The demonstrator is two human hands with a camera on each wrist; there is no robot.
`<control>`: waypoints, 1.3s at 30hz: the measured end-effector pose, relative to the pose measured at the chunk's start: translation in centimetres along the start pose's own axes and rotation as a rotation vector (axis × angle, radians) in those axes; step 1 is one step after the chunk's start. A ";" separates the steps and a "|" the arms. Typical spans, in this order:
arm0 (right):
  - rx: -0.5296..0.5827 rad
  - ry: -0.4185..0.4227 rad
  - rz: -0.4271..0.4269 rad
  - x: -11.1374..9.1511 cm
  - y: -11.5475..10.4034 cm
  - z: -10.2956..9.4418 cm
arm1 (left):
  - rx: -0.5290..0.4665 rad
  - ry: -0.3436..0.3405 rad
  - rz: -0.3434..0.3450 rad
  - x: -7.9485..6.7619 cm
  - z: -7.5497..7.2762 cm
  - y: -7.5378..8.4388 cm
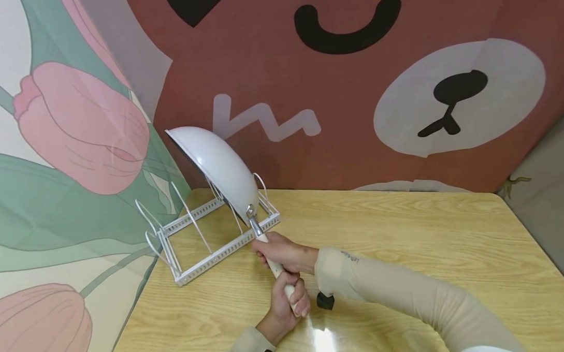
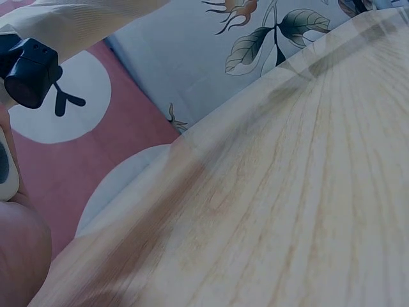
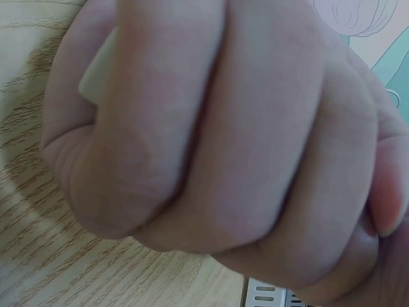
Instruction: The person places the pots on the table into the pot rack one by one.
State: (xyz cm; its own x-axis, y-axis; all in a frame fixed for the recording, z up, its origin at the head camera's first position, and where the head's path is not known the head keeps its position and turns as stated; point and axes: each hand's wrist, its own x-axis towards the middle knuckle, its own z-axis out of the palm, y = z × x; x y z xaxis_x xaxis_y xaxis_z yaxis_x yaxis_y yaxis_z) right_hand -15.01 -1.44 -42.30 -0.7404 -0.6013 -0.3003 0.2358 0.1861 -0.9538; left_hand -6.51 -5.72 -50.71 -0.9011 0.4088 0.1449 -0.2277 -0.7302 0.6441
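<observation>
A white wok (image 1: 225,162) stands tilted on its side over the right half of a white metal rack (image 1: 210,259), its rounded outside facing up and right. Its long handle, a metal neck followed by a pale grip (image 1: 276,267), slopes down toward me. My right hand (image 1: 287,252) grips this handle close to the neck. Lower down, my left hand (image 1: 288,300) wraps around the handle near its end. Curled fingers (image 3: 255,128) fill the right wrist view, with a bit of the pale handle showing. At the left wrist view's edge, part of a palm (image 2: 22,249) shows beside the handle end.
The rack has upright wire dividers (image 1: 192,218) and wire loops at its ends. It stands on a wooden table (image 1: 382,234) by the left corner. Printed cloths (image 1: 344,91) hang behind and at the left. A black wrist device (image 1: 326,301) sits under the right sleeve.
</observation>
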 end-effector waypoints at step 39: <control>-0.026 -0.053 0.014 -0.2 1.2 0.9 | -0.092 -0.020 -0.031 -2.7 -0.8 0.5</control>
State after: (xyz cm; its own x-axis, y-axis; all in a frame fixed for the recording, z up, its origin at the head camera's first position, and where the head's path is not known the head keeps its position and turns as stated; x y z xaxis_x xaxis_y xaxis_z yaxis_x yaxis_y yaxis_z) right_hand -14.04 -1.77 -43.41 -0.7024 -0.6387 -0.3140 0.2293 0.2147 -0.9494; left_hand -4.47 -7.67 -51.39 -0.8857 0.4423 0.1409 -0.2897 -0.7639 0.5766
